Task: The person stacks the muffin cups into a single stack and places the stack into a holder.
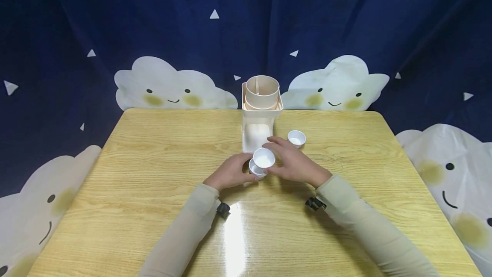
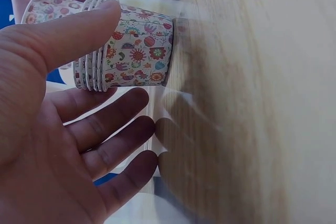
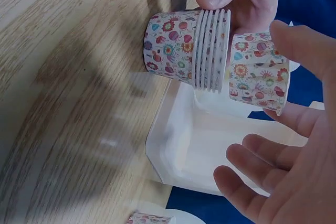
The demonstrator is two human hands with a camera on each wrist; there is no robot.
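No readable writing or brand anywhere; the cups carry only a flower-and-bird print.

Count: one nested stack of paper cups (image 1: pixel 256 169) showing about six rims, one top cup (image 1: pixel 264 157) partly lifted out of it, one lone cup (image 1: pixel 297 138) beyond the right hand, and one white dispenser (image 1: pixel 260 114) just past both hands.

Left hand (image 1: pixel 230 173): thumb (image 2: pixel 68 30) pressed on the stack's rims, the other fingers straight and spread below it.

Right hand (image 1: pixel 294 162): thumb and fingers pinch the top cup, which is tilted above the stack.

The stack's base sits on the wooden table (image 1: pixel 153 174) between the hands.
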